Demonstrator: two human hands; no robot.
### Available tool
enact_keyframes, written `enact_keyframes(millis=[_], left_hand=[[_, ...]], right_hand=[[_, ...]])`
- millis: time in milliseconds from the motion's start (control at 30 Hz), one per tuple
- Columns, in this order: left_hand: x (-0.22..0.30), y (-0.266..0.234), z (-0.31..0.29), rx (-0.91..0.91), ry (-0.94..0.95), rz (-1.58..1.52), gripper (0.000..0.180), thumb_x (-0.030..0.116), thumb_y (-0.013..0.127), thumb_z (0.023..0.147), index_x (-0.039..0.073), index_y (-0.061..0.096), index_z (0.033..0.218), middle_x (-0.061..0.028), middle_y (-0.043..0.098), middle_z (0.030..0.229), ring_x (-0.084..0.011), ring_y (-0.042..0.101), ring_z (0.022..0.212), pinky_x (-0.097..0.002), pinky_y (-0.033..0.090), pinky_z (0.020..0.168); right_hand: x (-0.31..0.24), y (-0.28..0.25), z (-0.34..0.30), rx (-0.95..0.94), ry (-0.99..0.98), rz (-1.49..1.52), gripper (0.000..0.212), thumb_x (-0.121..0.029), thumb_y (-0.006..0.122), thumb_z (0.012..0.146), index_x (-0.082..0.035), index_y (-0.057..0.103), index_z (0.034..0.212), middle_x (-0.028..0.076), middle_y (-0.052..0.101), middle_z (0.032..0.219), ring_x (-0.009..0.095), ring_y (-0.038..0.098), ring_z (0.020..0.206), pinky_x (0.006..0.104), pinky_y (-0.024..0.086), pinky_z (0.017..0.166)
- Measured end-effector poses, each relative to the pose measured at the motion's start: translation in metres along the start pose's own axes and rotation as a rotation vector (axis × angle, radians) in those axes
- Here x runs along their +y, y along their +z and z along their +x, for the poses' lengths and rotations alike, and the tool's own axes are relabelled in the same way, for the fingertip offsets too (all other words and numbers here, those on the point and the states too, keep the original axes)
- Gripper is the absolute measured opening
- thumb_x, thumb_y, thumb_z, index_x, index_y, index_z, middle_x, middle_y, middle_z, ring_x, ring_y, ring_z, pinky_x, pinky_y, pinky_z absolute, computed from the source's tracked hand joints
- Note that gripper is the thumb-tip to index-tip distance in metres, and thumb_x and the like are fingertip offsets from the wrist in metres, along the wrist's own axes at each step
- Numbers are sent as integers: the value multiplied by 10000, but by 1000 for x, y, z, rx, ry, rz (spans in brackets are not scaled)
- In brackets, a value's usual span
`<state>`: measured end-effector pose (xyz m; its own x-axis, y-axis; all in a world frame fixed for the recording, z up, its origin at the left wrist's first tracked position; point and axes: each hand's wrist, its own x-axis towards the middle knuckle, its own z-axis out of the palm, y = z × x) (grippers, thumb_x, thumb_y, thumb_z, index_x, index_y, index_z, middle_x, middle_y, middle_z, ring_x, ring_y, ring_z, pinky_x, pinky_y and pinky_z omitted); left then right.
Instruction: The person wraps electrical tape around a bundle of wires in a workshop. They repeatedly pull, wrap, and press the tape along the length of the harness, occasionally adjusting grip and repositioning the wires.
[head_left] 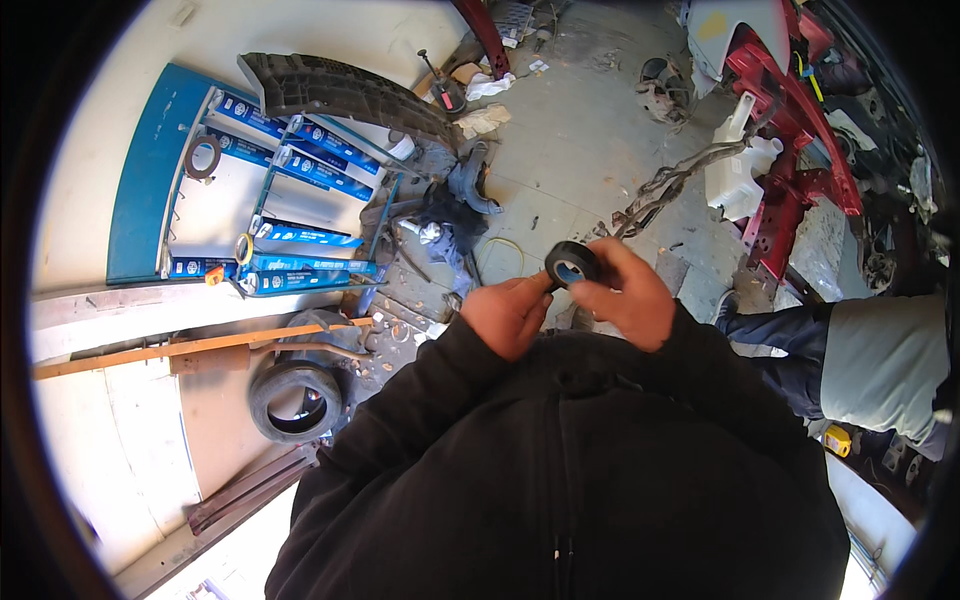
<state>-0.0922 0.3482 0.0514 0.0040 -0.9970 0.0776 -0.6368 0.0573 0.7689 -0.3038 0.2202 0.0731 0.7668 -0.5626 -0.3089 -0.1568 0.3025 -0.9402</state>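
Note:
A black roll of tape [572,264] with a blue core is held up in front of my chest. My right hand [628,296] wraps around its right side. From the other side, my left hand [510,312] has its fingertips pinching at the roll's edge. Both black sleeves come up from the lower edge. Below the hands lies the concrete floor [570,140].
A red car's stripped front end [800,130] and a white fluid tank [738,165] stand at the right, with a wire harness [670,185] trailing out. Another person's leg [860,350] is at the right. A blue rack of boxed parts [260,200], a black bumper piece [340,95] and a tyre [295,400] lie left.

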Motion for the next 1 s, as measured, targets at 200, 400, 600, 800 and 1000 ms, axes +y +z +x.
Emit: enact_keyframes(millis=[200, 400, 600, 800, 1000], left_hand=[[0, 9, 13, 82, -4, 79, 151, 119, 632, 1009, 17, 635, 1120, -233, 693, 883, -476, 668, 800, -549, 523, 694], [-3, 11, 14, 0, -124, -207, 135, 133, 628, 1030, 0, 609, 1017, -236, 673, 840, -482, 650, 794, -530, 505, 692], [1, 14, 9, 67, -132, -156, 172, 150, 610, 1061, -3, 609, 983, -239, 664, 817, -470, 652, 795, -514, 505, 692], [8, 17, -3, 43, -236, -392, 197, 162, 566, 1090, -7, 627, 1011, -168, 644, 779, -337, 643, 732, -440, 490, 675], [13, 5, -17, -97, -464, -901, 239, 208, 524, 1119, 28, 653, 1029, 8, 557, 762, -96, 485, 658, -287, 402, 615]], right_hand=[[10, 15, -2, 166, -199, -300, 228, -166, 782, 933, 1, 660, 1029, 87, 577, 1039, 201, 598, 954, 340, 509, 832], [32, 4, -11, 46, 7, -397, 323, -326, 684, 1056, -9, 660, 1001, 64, 607, 960, 156, 594, 904, 321, 508, 778], [47, 12, 7, 8, 190, -128, 423, -381, 612, 1088, 4, 676, 926, 66, 659, 841, 145, 587, 806, 351, 491, 738], [51, 14, 6, -31, 281, 40, 337, -313, 591, 1091, 1, 694, 1155, 61, 711, 1017, 157, 662, 941, 333, 556, 825], [49, 19, 14, -128, 61, 266, 346, -175, 603, 1117, -24, 570, 1426, 66, 698, 1147, 171, 683, 1038, 338, 572, 879]])
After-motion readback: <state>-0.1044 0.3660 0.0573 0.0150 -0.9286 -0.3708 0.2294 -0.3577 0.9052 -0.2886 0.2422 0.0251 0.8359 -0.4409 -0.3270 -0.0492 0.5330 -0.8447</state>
